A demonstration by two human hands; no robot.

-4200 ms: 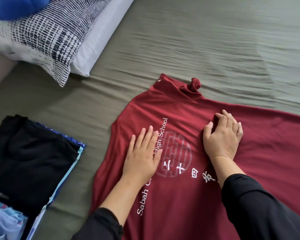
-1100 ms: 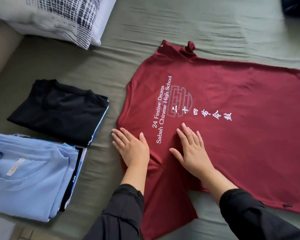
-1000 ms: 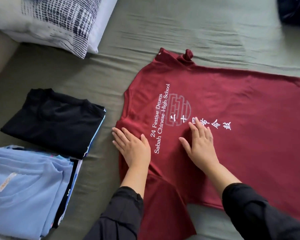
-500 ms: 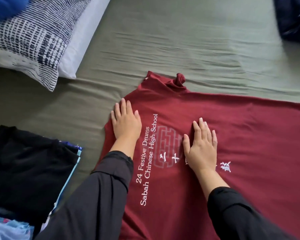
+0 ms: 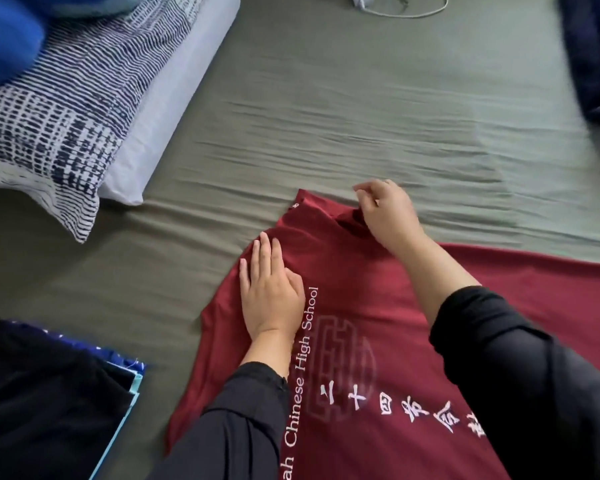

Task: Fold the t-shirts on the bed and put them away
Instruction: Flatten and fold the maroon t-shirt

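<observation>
The left hand [image 5: 272, 292] presses flat on the red shirt [image 5: 378, 306] while the right hand [image 5: 385, 213] pinches its bunched sleeve; tugging hard could wrinkle the smoothed cloth

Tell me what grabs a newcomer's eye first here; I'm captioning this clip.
The maroon t-shirt with white print, spread on the green bedsheet. The left hand presses flat on its shoulder while the right hand pinches the collar. A navy-and-white patterned pillow lies at upper left.
</observation>
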